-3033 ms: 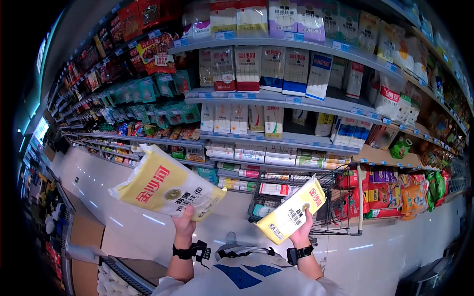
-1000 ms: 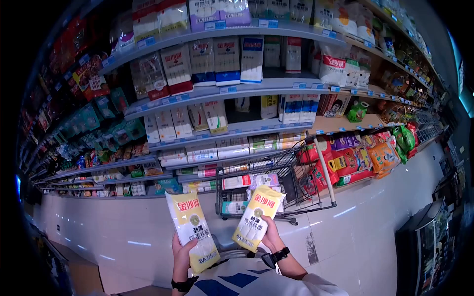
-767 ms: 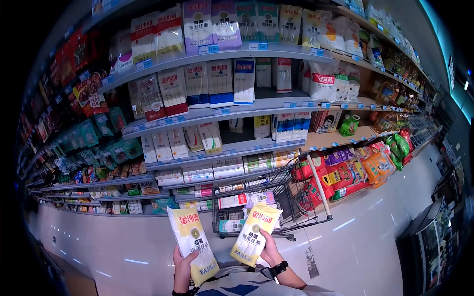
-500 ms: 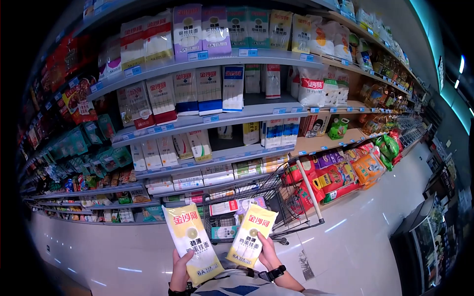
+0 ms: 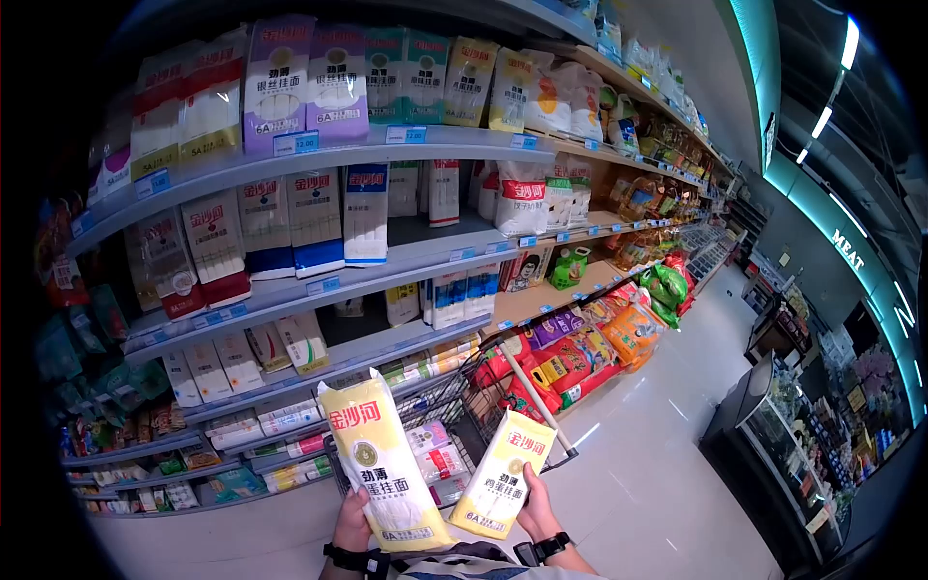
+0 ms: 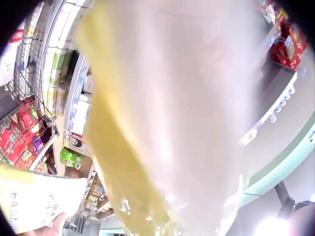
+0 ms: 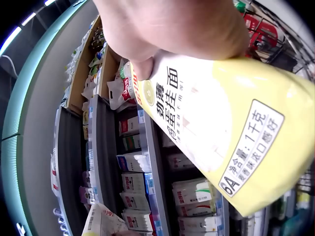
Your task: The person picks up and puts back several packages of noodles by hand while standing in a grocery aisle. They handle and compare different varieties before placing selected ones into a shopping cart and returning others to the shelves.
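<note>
In the head view my left hand grips a yellow and white pack of dried noodles by its lower left edge, tilted slightly back. Its plastic wrap fills most of the left wrist view, blurred, hiding the left hand there. My right hand holds a second, matching noodle pack by its right edge, thumb on the printed front. The right wrist view shows that thumb pressing near the printed characters, with the pack's yellow end towards the camera. Both packs are side by side before my body, in front of the shopping cart.
A wire shopping cart with a pale handle stands just beyond the packs, holding several packages. Shelves of noodles run along the left. Colourful bags are piled low beyond the cart. A dark display counter stands right of the aisle.
The head view has turned right, bringing more aisle into sight. Since three seconds ago, the left pack has swung from lying slanted at far left to upright beside the right one. Both stay held.
</note>
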Tool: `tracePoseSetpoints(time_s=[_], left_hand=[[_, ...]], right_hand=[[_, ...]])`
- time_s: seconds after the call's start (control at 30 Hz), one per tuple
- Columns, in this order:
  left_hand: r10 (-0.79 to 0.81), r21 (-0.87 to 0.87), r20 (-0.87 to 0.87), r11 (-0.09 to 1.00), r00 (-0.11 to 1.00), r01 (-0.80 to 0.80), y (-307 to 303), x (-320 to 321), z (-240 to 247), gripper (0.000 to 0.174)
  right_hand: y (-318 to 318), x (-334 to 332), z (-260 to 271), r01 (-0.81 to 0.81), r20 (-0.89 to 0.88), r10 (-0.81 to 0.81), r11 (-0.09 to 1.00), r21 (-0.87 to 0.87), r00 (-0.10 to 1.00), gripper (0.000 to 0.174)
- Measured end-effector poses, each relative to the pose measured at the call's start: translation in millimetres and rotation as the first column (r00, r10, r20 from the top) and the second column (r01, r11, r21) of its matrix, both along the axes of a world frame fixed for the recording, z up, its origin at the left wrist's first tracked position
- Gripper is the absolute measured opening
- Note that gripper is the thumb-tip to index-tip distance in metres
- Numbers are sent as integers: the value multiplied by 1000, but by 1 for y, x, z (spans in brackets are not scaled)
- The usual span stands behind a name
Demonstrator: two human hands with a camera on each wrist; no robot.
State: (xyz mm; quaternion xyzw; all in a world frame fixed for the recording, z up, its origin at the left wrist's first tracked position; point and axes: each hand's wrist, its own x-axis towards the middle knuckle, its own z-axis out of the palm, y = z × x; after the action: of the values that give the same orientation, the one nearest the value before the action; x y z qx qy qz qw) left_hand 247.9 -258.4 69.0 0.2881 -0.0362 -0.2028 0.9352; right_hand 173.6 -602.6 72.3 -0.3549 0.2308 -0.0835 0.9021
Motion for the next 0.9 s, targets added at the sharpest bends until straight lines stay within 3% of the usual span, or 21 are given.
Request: tracePoseSetpoints(time_s=[0.1, 0.17, 0.2, 0.27, 0.37, 0.4, 0.43, 0.5, 0.57, 0.63, 0.67, 0.7, 0.77, 0.9], left_hand=[[-89, 18, -28, 996, 996, 89, -22, 11, 0, 75], [-238, -180, -90, 959, 967, 219, -39, 24, -22, 70], [-228, -173, -94, 962, 969, 209, -51, 26, -16, 70], [-360, -305, -30, 892, 933, 334, -88, 28, 2, 68], [-319, -349, 65, 880, 945, 321, -141, 25, 10, 66], [-231, -219, 123, 942, 965, 253, -159, 20, 15, 69], [-212, -222, 110, 947, 971, 232, -177, 18, 17, 69], [-291, -325, 83, 896, 953, 301, -213, 24, 23, 65], [-188, -325, 33, 927, 982, 189, -243, 12, 3, 66], [-56, -250, -61, 967, 997, 39, -265, 2, 4, 67], [-29, -263, -20, 965, 999, 22, -271, -5, 7, 68], [21, -232, -5, 972, 1000, -22, -280, -12, 36, 71], [138, -156, 27, 979, 990, -132, -281, -21, 37, 73], [306, -119, 31, 946, 952, -300, -283, -33, 44, 79]], right_hand=[[-15, -4, -1, 69, -15, -69, 997, 46, 998, 47], [-24, -5, 1, 76, -21, -75, 994, 79, 997, 46], [-31, -5, 1, 94, -8, -93, 992, 88, 996, 46], [-48, -1, 3, 106, 13, -107, 991, 80, 994, 46], [-85, 15, 10, 53, 41, -58, 994, 101, 998, 46], [-98, 21, 15, 46, 32, -51, 990, 135, 998, 43], [-116, 23, 10, 29, 18, -32, 990, 135, 999, 43], [-153, 41, 8, 13, 32, -12, 999, -32, 999, 38], [-183, 52, 17, -24, 16, 24, 999, -28, 1000, 33], [-218, 71, 10, -110, -12, 110, 976, -187, 994, 31], [-234, 79, 9, -143, -22, 141, 966, -217, 990, 30], [-248, 92, 14, -152, -16, 152, 965, -215, 988, 30], [-268, 117, 34, -220, 46, 237, 947, -236, 970, 31], [-297, 193, 109, -182, 190, 267, 910, -374, 945, 32]])
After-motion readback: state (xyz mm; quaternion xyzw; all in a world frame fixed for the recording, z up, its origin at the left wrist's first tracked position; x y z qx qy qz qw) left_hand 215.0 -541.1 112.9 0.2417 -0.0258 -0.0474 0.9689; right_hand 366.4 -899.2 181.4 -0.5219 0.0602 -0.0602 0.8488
